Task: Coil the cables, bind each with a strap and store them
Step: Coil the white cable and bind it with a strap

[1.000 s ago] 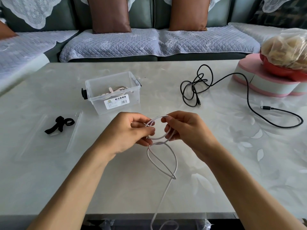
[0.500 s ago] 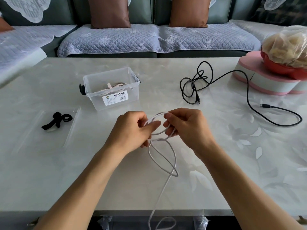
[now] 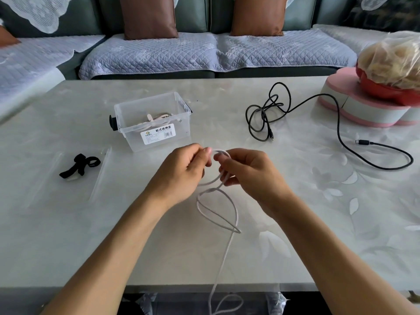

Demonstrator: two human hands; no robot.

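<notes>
White cable (image 3: 223,244) trails off near counter (image 3: 68,246) edge, rises to loops at centre. Left hand (image 3: 181,173) and right hand (image 3: 250,173) both pinching small coil of it, just above counter. Black strap (image 3: 79,165) lies left. Beyond: clear storage box (image 3: 154,123) with coiled cable inside; black cable (image 3: 295,114) loose, far right.

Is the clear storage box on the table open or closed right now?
Open. The clear box has no lid on it, and a bundled pale cable shows inside.
</notes>
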